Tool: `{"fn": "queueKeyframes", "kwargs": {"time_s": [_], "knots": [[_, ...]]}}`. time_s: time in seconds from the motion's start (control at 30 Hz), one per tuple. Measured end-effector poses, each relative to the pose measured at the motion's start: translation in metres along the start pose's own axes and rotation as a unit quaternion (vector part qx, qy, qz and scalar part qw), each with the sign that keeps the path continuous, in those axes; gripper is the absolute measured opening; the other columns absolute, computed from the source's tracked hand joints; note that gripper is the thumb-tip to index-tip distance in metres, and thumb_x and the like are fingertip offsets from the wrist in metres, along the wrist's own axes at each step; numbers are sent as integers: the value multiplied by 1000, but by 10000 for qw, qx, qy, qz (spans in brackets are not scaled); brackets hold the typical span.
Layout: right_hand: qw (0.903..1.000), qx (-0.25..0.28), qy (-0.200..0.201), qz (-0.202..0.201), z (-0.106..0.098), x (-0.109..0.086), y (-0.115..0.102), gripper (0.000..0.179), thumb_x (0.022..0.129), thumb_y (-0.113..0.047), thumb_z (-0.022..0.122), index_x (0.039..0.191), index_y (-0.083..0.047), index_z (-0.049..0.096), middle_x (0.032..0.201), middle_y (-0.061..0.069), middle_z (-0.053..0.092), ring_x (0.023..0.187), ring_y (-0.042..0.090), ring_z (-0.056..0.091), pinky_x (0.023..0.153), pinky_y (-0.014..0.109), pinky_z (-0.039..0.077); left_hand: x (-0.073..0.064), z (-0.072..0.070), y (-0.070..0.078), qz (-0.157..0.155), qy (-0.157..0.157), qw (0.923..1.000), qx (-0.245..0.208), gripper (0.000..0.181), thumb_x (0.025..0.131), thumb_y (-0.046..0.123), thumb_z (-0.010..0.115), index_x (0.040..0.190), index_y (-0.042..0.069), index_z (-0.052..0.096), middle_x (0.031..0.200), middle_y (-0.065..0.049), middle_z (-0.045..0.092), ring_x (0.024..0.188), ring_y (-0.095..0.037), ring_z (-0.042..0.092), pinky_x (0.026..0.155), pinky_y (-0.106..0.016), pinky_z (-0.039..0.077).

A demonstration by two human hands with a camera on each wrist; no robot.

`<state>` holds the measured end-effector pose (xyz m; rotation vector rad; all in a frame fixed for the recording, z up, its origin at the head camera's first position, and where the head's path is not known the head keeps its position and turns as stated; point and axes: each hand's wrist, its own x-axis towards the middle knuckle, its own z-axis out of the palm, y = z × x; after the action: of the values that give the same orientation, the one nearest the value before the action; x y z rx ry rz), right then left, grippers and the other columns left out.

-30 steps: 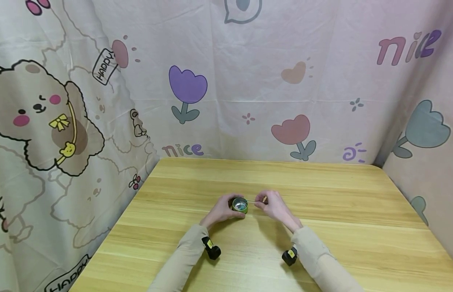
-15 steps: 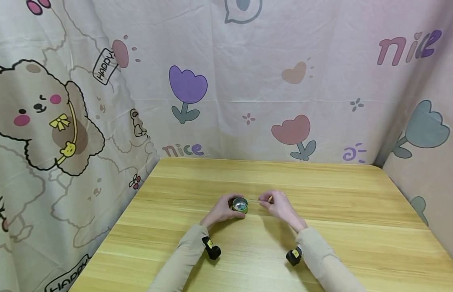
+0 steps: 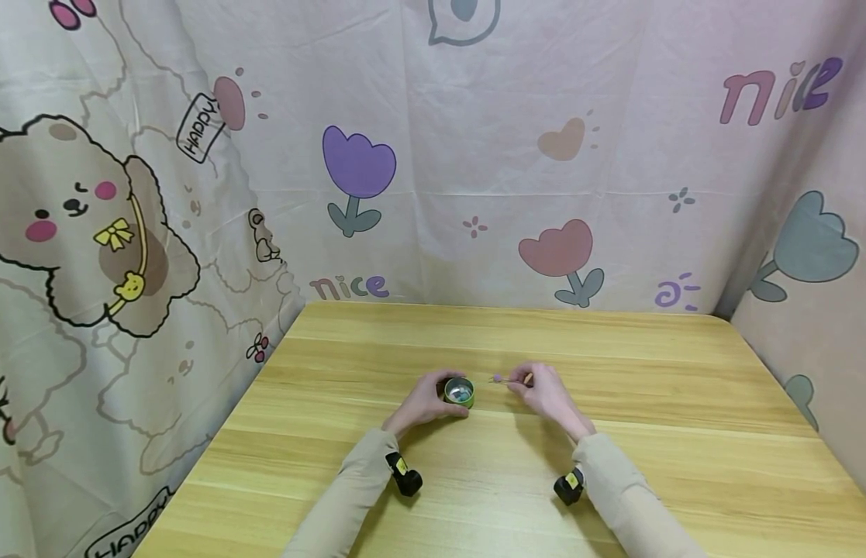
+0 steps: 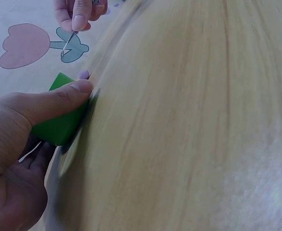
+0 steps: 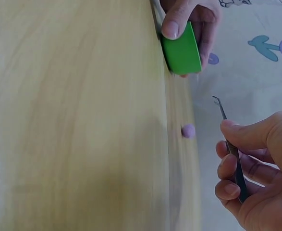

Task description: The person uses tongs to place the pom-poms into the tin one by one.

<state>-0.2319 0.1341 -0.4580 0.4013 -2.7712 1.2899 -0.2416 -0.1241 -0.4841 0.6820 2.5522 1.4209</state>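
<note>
My left hand (image 3: 424, 401) holds a small green tin (image 3: 460, 401), thumb on the near side and fingers round the back. The tin stands on the table with its mouth up; its inside looks silvery, with bluish contents or reflections too small to make out. In my right hand (image 3: 546, 394) is a pair of bent-tip tweezers (image 5: 234, 154), pinched between thumb and fingers and pointing toward the tin. The tweezers' points hold nothing in the right wrist view. A small purple ball (image 5: 188, 130) lies on the table, between the tin and my right hand.
The light wooden table (image 3: 614, 349) reaches back to a printed curtain (image 3: 460, 155), and another patterned curtain side hangs at the left. A black wrist camera (image 3: 405, 474) sits at my left cuff, and a second wrist camera (image 3: 569, 487) at my right.
My right hand has drawn the tweezers rightward, away from the tin's mouth. The purple ball now shows beside their tips in the head view. My left hand and the tin stay put.
</note>
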Motion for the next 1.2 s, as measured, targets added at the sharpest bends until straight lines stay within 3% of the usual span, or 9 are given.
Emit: {"fn": "queueKeyframes", "kwargs": {"time_s": [0.27,0.57,0.93,1.2], "knots": [[9999,2,70,79,-4,2,7,8,89,-7,74,89,0,71,82,6,69,68,14,59,57,20,47,0,-1,-1,53,27,10000,61,67,76,12,88,134,1,58,127,-18,66,118,-33,64,103,-41,54],[9999,-87,117,67,-6,4,10,9,90,-9,73,87,-1,71,83,6,70,72,14,61,62,22,49,0,1,0,72,72,9999,-104,65,75,7,87,134,0,58,128,-20,65,119,-37,63,104,-52,52],[9995,-183,120,215,-6,5,11,5,88,-7,74,89,-3,72,85,7,72,77,16,64,68,27,52,1,0,-2,118,57,9999,-94,65,76,7,87,133,0,59,127,-20,66,118,-36,64,103,-51,53],[9994,-278,139,141,-3,8,15,6,88,-7,74,87,-2,71,84,7,72,75,16,64,65,26,51,0,1,0,38,68,10000,43,66,76,10,88,134,0,59,128,-19,65,118,-35,63,105,-50,52]]}}
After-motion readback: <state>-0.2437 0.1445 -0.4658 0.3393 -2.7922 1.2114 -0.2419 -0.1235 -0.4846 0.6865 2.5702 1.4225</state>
